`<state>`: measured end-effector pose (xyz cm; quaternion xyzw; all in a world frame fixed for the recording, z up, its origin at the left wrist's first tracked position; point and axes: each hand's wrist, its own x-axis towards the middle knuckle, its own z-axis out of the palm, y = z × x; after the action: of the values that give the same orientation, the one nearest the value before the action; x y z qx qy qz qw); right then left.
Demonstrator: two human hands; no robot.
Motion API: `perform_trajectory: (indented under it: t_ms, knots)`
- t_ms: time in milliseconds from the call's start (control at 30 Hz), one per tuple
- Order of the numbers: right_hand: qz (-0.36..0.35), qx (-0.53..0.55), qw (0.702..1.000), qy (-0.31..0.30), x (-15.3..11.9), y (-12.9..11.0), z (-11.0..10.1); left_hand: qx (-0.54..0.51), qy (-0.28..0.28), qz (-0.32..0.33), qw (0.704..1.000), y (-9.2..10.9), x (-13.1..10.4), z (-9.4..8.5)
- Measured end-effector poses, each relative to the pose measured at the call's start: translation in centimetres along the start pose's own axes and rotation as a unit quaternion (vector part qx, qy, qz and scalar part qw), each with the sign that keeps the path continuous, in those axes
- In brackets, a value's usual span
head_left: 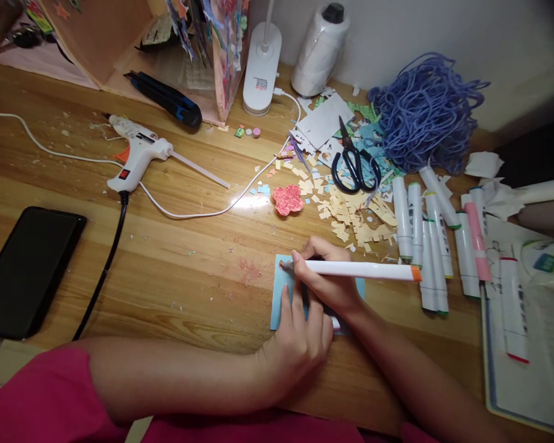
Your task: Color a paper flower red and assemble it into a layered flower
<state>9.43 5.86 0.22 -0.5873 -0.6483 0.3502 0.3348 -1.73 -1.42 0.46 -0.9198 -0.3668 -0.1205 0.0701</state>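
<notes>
A light blue paper [279, 311] lies on the wooden table at lower centre. My right hand [327, 277] grips a white marker [364, 269] with an orange end, its tip at a small orange-brown mark near the paper's top left corner. My left hand [300, 338] lies on the paper just below, fingers stretched out over it. A white item with a pink edge [335, 323] pokes out beside my left hand; the rest of it is hidden. Above the paper sits a red flower-shaped piece [288, 200].
Black scissors [354, 166] rest on paper scraps [351, 212] near blue yarn [425, 114]. Several markers [414, 221] lie at right. To the left are a glue gun [138, 151] with its cord, a utility knife [164, 98] and a phone [30, 271]. A lamp base [261, 71] stands behind.
</notes>
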Motion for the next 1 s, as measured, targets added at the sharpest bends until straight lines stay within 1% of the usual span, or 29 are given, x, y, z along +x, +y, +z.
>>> perform_trajectory:
  t_ms: [133,400,667,1000]
  knots:
    - [0.0,-0.003,1.0,-0.002,0.01,-0.08,0.03,0.007,0.007,-0.005,1.0,0.08,0.02,0.06]
    - [0.005,0.001,1.0,-0.007,0.03,0.07,-0.02,0.005,0.0,0.001,1.0,0.12,-0.18,0.2]
    - [0.007,0.001,1.0,0.008,-0.05,-0.09,-0.04,0.011,0.01,-0.006,1.0,0.19,-0.05,0.31]
    - [0.007,-0.007,1.0,0.003,0.06,-0.09,0.0,0.012,0.01,0.002,1.0,0.21,-0.19,0.52]
